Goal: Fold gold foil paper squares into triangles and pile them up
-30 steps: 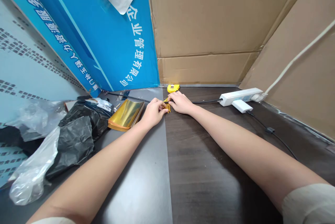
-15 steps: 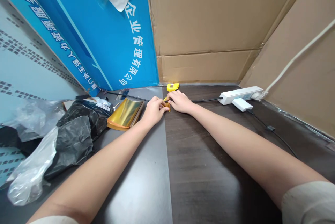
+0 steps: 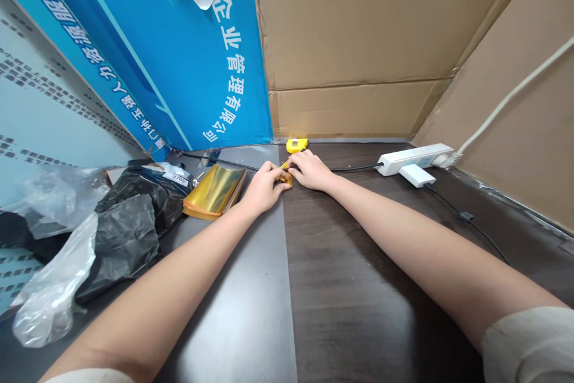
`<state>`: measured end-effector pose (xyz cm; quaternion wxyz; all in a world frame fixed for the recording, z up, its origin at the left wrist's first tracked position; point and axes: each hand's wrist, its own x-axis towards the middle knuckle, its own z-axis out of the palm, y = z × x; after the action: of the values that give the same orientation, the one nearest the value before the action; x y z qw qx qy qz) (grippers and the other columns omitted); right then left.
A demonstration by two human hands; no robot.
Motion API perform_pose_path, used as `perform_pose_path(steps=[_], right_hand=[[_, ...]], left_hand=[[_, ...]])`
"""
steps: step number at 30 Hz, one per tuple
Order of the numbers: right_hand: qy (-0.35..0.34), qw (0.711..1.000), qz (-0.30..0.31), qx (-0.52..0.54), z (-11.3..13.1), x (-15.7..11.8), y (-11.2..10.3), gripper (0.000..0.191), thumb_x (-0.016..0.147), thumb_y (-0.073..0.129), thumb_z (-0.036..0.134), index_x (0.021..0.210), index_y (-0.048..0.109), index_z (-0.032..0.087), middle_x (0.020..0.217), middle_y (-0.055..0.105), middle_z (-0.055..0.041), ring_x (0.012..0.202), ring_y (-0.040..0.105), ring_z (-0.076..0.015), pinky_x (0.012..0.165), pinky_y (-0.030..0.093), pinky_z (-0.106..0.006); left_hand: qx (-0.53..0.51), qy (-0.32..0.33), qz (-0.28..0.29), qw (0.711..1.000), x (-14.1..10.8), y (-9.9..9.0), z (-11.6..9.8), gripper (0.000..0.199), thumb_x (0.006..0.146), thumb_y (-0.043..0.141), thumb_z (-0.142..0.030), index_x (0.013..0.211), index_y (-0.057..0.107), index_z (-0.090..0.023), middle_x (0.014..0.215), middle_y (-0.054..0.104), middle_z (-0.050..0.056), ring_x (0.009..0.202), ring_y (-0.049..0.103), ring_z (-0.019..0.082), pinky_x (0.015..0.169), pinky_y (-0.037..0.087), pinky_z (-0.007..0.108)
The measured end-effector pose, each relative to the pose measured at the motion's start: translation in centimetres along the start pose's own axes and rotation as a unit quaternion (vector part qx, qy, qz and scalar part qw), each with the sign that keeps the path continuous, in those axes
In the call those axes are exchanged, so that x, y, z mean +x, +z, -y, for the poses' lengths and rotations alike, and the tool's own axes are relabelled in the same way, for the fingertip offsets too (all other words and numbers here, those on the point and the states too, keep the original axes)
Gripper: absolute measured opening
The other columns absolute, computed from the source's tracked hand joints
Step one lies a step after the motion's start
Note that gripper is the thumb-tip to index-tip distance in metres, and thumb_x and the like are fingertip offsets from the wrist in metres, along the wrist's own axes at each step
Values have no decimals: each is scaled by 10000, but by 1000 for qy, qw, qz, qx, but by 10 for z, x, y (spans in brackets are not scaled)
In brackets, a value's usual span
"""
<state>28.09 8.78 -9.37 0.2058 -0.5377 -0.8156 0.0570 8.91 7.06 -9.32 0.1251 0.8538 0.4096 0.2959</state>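
My left hand (image 3: 266, 187) and my right hand (image 3: 311, 170) meet near the back of the table. Between their fingertips is a small piece of shiny gold film (image 3: 288, 179), mostly covered by the fingers. Both hands are closed on it, thumbs and fingers pinched together. Just behind my right hand sits a yellow tape measure (image 3: 296, 145), and a bit of yellow shows between it and the hands. To the left of my left hand lies a stack of gold film sheets (image 3: 214, 190), its front edge orange.
A black cable (image 3: 359, 168) runs behind my hands to a white power strip (image 3: 415, 158), where a white adapter (image 3: 417, 175) is plugged in. Crumpled black plastic bags (image 3: 128, 224) and clear plastic (image 3: 49, 305) lie at left. Blue panels and a cardboard wall (image 3: 354, 30) enclose the back.
The view has shifted slightly. My fingers have moved a little around the small gold film piece, and slightly more of it shows. Both hands stay on it.
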Motion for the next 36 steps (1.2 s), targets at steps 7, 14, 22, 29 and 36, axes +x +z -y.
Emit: perform_pose_path(steps=[7, 14, 22, 29, 36], right_hand=[[-2, 1000, 8, 6, -1, 0, -1, 149, 972, 537, 253, 1074, 638, 212, 1238, 653, -111, 1174, 516, -311, 952, 451, -474], [-5, 1000, 6, 7, -1, -1, 0, 154, 977, 520, 258, 1073, 631, 211, 1240, 647, -115, 1170, 514, -316, 938, 447, -470], [-3, 1000, 6, 11, 0, -2, -2, 152, 970, 538, 286, 1063, 635, 212, 1223, 655, -114, 1153, 517, -315, 934, 444, -462], [-2, 1000, 6, 17, 0, -2, -3, 167, 958, 560, 309, 1059, 648, 210, 1172, 683, -111, 1124, 528, -313, 924, 448, -453], [-4, 1000, 6, 23, -1, -1, -2, 163, 954, 567, 295, 1056, 661, 208, 1188, 694, -99, 1122, 538, -302, 945, 451, -453]], left_hand=[[4, -5, -10, 1000, 2, 2, 0, 98, 815, 777, -145, 865, 703, -186, 919, 572, 9, 853, 604, 155, 869, 531, 312], [15, -17, -19, 1000, 5, 3, 1, 108, 799, 795, -170, 857, 707, -196, 887, 571, 6, 848, 602, 164, 869, 537, 317], [12, -32, -26, 999, 5, 4, 2, 69, 813, 776, -175, 837, 714, -194, 901, 590, 14, 853, 604, 165, 894, 541, 322], [6, -50, -29, 998, 8, 2, 2, 46, 818, 775, -168, 826, 736, -191, 880, 601, 11, 850, 615, 163, 867, 541, 317], [2, -71, -30, 997, 10, 0, 2, 40, 816, 783, -155, 821, 759, -186, 884, 626, 12, 810, 627, 149, 850, 548, 309]])
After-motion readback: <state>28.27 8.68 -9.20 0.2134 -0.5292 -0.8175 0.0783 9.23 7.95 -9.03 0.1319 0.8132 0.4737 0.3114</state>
